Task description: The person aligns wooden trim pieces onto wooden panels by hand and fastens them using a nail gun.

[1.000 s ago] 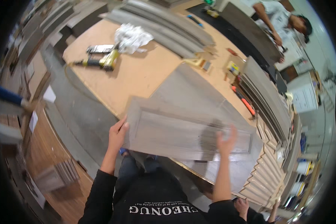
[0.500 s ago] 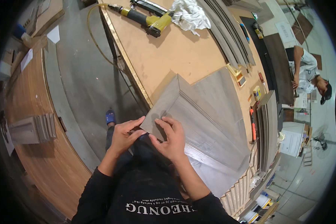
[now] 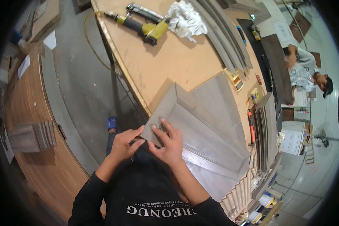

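A grey framed cabinet door lies at an angle over another flat grey panel on the workbench, one corner pointing toward me. With thumb and forefinger my left hand pinches that near corner, its other fingers curled. My right hand is beside it, the fingers apart. Two of its fingertips touch the face of the door's frame, and the thumb is at the door's near edge. Whether anything small lies between the left fingertips is hidden.
A yellow-and-black air nailer with a hose lies on the workbench, beside a white cloth. Grey strips and a red-handled knife lie farther right. Another person stands beyond. Wooden panels are at left.
The whole view has shifted slightly. Both hands remain at the door's near corner, with the right fingers a little straighter. The other person's arm has moved.
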`<state>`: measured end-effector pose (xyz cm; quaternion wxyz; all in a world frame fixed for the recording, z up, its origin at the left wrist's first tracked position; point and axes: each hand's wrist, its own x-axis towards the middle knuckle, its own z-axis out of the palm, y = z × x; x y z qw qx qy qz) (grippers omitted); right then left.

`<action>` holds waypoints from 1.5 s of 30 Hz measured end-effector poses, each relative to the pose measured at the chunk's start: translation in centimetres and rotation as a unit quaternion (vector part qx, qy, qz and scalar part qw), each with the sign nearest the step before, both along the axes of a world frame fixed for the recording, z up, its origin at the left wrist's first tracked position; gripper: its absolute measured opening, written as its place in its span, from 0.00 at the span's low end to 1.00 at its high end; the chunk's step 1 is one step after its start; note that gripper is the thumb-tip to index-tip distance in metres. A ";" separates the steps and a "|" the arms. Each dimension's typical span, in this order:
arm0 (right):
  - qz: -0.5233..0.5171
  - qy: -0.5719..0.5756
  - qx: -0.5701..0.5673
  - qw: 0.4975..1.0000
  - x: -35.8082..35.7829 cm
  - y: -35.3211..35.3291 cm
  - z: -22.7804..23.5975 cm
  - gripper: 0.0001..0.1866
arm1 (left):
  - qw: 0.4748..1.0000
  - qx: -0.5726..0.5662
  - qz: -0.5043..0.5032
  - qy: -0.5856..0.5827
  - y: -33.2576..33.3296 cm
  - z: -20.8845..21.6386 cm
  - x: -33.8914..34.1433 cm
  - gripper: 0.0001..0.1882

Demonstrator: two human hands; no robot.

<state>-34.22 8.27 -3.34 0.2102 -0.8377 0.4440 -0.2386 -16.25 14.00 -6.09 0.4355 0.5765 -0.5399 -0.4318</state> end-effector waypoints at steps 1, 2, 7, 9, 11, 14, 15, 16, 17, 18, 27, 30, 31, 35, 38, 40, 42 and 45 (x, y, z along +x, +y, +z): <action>-0.009 -0.004 -0.009 1.000 -0.2 0.1 0.0 0.29 | 0.999 0.024 -0.034 0.000 -0.3 0.3 0.6 0.24; -0.009 0.005 0.002 1.000 -0.4 0.3 0.0 0.29 | 0.997 -0.013 -0.065 -0.035 -1.5 0.7 1.9 0.23; -0.024 0.028 -0.012 0.999 -0.7 0.4 0.4 0.27 | 0.930 -0.193 -0.016 -0.313 -17.0 4.8 6.9 0.24; -0.023 0.027 -0.014 0.999 0.0 0.4 0.1 0.27 | 0.823 -0.277 0.027 -0.495 -25.6 2.6 10.0 0.30; -0.026 0.031 -0.012 0.999 0.6 0.5 0.2 0.27 | 0.731 -0.337 0.052 -0.591 -30.6 1.5 11.8 0.30; -0.022 0.035 -0.011 0.999 0.5 0.3 0.2 0.26 | 0.829 -0.149 -0.099 -0.530 -31.7 2.6 11.1 0.34; -0.031 0.040 -0.011 0.999 0.4 0.2 0.2 0.26 | 0.831 -0.154 -0.106 -0.524 -31.3 3.1 10.9 0.34; -0.031 0.040 -0.020 0.999 0.2 0.1 0.1 0.26 | 0.834 -0.166 -0.138 -0.508 -29.9 3.3 10.5 0.34; -0.028 0.037 -0.029 0.999 0.1 0.2 0.0 0.25 | 0.835 -0.177 -0.169 -0.493 -28.1 3.6 10.5 0.34; -0.036 0.038 -0.027 0.998 0.3 0.0 -0.2 0.25 | 0.838 -0.192 -0.184 -0.476 -26.2 3.7 11.5 0.34; -0.029 0.044 -0.027 0.998 0.5 0.1 -0.2 0.26 | 0.974 -0.077 -0.195 -0.086 -7.4 4.1 17.4 0.30; -0.038 0.040 -0.013 0.998 0.6 0.2 -0.4 0.27 | 0.968 0.063 -0.233 0.062 -6.7 1.9 16.6 0.29; -0.036 0.048 -0.009 0.998 0.6 0.2 -0.4 0.27 | 0.944 0.116 -0.295 0.095 -6.7 1.4 16.3 0.28; -0.043 0.064 -0.011 0.997 0.9 0.3 -0.2 0.28 | 0.974 0.033 -0.222 0.028 -4.5 -2.6 15.1 0.22; -0.048 0.070 -0.011 0.996 0.7 0.2 -0.3 0.27 | 0.952 0.143 -0.226 0.146 -5.3 -1.8 14.1 0.24; -0.047 0.071 -0.017 0.996 0.7 0.2 -0.3 0.27 | 0.940 0.167 -0.244 0.172 -5.7 -0.9 13.8 0.22; -0.052 0.074 -0.017 0.996 0.8 0.3 -0.3 0.28 | 0.958 0.129 -0.182 0.179 -4.6 -2.3 13.3 0.20; -0.051 0.072 -0.015 0.996 0.8 0.2 -0.2 0.28 | 0.965 0.099 -0.176 0.167 -5.1 -2.0 13.5 0.19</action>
